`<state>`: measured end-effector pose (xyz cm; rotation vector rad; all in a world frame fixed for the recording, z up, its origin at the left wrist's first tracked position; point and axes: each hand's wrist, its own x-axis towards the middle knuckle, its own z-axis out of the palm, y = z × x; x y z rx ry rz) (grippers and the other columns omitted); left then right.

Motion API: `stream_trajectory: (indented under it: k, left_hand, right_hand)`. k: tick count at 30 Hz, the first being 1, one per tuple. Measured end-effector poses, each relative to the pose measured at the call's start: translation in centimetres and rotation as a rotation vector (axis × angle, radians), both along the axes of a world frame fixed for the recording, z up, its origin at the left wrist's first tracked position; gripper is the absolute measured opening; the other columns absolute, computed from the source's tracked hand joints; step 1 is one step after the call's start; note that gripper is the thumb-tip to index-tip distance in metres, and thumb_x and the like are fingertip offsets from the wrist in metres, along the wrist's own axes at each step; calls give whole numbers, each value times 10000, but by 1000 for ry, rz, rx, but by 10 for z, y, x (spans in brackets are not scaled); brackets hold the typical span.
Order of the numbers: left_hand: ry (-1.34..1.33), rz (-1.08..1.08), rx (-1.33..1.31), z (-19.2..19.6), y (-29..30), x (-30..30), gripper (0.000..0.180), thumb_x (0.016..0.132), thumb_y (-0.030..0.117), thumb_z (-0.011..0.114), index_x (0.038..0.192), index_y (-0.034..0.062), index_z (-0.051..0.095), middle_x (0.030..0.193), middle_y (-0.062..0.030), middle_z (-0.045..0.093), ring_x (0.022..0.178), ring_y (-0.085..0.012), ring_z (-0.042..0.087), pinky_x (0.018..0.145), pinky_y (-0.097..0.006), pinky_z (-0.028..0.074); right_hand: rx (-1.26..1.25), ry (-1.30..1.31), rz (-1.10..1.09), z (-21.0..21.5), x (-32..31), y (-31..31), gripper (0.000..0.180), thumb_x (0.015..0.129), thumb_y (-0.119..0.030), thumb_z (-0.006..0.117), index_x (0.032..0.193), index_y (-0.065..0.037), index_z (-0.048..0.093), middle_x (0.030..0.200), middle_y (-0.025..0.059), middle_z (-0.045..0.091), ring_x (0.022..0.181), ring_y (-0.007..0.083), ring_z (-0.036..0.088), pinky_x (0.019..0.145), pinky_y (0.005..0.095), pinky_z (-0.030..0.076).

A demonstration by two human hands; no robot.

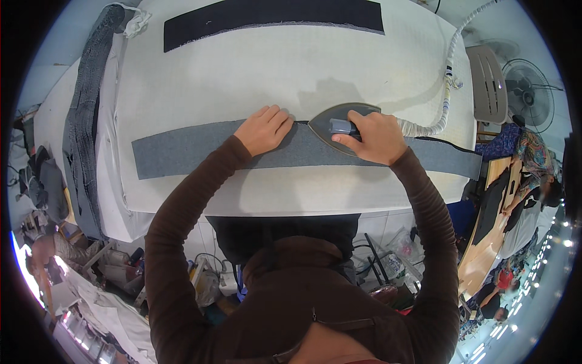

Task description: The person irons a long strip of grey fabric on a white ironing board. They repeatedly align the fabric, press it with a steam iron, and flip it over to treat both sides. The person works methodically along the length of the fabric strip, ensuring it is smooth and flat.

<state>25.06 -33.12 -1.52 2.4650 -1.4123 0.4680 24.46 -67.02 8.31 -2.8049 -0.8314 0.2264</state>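
Note:
A long grey fabric strip [182, 153] lies crosswise on the padded white ironing table [242, 73], and dark material shows along its upper edge. My right hand [382, 138] is closed around the handle of an iron [329, 115]. The iron's flat sole rests on the strip's upper edge, its tip pointing left. Just left of that tip, my left hand [265, 130] has its fingers curled together at the same edge, pinching the fabric there. Its fingertips are partly hidden.
A black fabric strip [273, 15] lies at the table's far side. Wrapped hose [447, 100] runs from the iron up the right side. Dark folded fabric [85, 127] hangs along the left. At right are a chair back [487, 82], a fan [528, 94] and people beside a wooden table [470, 267].

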Motion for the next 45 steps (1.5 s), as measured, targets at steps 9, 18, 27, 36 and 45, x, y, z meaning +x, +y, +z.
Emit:
stream_trajectory:
  k: [9, 18, 27, 36, 45]
  left_hand:
    - [-41, -57, 36, 1, 18, -1, 309, 892, 67, 742, 1192, -4, 727, 1162, -96, 674, 1050, -251, 668, 880, -371, 611]
    - [-55, -219, 68, 4, 32, -2, 396, 914, 59, 765, 1296, -47, 753, 1162, -95, 695, 1073, -227, 669, 900, -357, 602]
    - [-64, -180, 3, 2, 30, -3, 379, 902, 57, 780, 1269, -38, 756, 1173, -104, 698, 1104, -253, 680, 943, -380, 606]
    - [42, -87, -82, 4, 28, -9, 364, 883, 49, 783, 1238, -20, 749, 1185, -132, 697, 1073, -287, 688, 916, -407, 621]
    - [7, -48, -37, 6, 36, -10, 344, 880, 55, 759, 1205, -52, 731, 1197, -142, 688, 1035, -288, 666, 895, -400, 623]
  right_hand:
    - [-25, 9, -4, 0, 0, 7, 730, 1025, -791, 628, 943, -71, 709, 592, 117, 648, 526, 334, 685, 514, 441, 523]
    - [25, 57, -19, 5, 7, 0, 661, 1024, -734, 688, 981, -75, 684, 628, 131, 623, 576, 369, 665, 547, 456, 502]
    - [-27, 66, -7, 6, 8, 5, 686, 1036, -754, 655, 976, -71, 686, 604, 127, 606, 555, 364, 656, 540, 451, 499]
    - [-39, 42, -17, 8, 4, 21, 674, 1014, -740, 694, 984, -67, 701, 602, 129, 622, 550, 367, 670, 525, 451, 503]
    - [-41, 43, 9, 11, 4, 38, 676, 1005, -745, 702, 994, -69, 713, 591, 123, 614, 549, 376, 668, 527, 456, 507]
